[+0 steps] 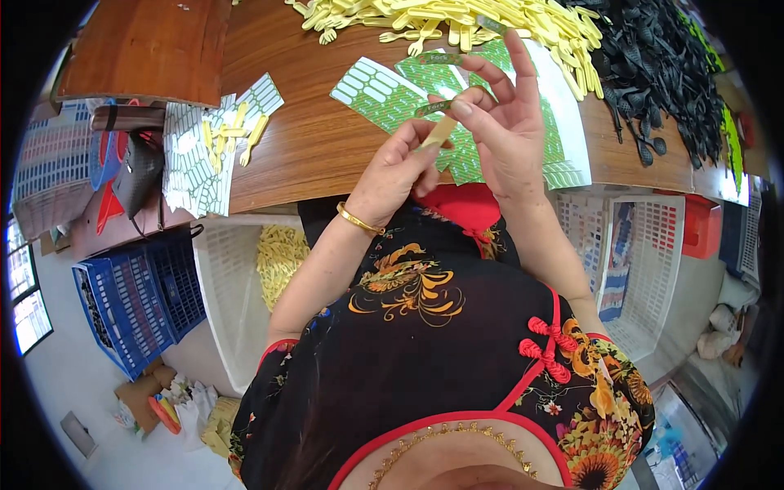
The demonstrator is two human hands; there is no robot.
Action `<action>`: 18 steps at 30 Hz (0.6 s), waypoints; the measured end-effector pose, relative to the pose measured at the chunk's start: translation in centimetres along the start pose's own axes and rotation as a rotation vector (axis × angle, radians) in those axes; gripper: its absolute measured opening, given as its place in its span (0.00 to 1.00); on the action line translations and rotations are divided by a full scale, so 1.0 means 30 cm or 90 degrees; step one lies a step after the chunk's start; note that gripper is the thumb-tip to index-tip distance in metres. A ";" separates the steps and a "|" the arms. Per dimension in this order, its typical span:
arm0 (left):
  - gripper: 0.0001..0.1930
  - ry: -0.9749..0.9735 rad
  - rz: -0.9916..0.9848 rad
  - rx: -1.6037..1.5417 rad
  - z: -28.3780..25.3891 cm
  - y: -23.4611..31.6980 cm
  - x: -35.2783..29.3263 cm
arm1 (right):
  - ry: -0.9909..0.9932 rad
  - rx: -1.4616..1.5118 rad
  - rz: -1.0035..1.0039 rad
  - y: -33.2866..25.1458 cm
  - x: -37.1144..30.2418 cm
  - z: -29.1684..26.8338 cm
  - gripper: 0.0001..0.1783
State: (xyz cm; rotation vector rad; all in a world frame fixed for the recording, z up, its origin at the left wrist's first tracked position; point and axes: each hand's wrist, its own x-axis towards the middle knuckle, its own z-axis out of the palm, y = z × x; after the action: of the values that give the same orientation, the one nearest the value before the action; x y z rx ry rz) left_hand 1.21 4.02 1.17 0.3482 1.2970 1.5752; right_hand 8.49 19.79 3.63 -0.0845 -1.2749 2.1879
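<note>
My left hand (392, 173) pinches a small yellow plastic fork (442, 131) by one end, its flat handle pointing up and right; the tines are hidden in the fingers. Just above it, my right hand (513, 139) holds a narrow green sticker (433, 108) between thumb and index finger, close to the fork's upper end. Two more green stickers cling to its raised fingertips, one sticker (441, 59) on a middle finger and another sticker (492, 25) on the uppermost finger. Beneath the hands lie green-and-white sticker sheets (371, 96), some with labels peeled off.
Yellow forks (457, 15) are heaped at the table's far side, black utensils (665, 73) at the right. Several yellow forks (233, 132) rest on used sheets at left. Below the edge stand a white crate (229, 294) of yellow pieces, a white basket (645, 278) and blue crates (135, 302).
</note>
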 end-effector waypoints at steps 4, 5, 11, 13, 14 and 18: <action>0.14 0.015 0.008 -0.108 -0.031 0.004 -0.025 | -0.032 -0.087 0.025 -0.021 0.000 -0.027 0.53; 0.17 0.007 -0.008 -0.162 -0.044 0.007 -0.033 | -0.056 -0.138 0.055 -0.022 -0.002 -0.030 0.54; 0.29 -0.005 -0.047 -0.166 -0.041 0.035 -0.054 | -0.142 -0.299 0.044 -0.028 0.001 0.013 0.57; 0.30 0.011 -0.043 -0.141 -0.034 0.037 -0.056 | -0.155 -0.340 0.070 -0.032 0.011 0.014 0.57; 0.30 0.012 -0.043 -0.141 -0.035 0.038 -0.057 | -0.155 -0.340 0.070 -0.033 0.014 0.013 0.57; 0.31 0.014 -0.051 -0.103 -0.036 0.040 -0.051 | -0.164 -0.345 0.072 -0.033 0.014 0.017 0.56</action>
State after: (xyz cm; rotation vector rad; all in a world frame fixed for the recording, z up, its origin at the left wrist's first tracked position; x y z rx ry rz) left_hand 0.47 2.28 2.35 0.1761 1.1764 1.6072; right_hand 8.41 19.96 4.80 -0.0923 -2.0285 1.9274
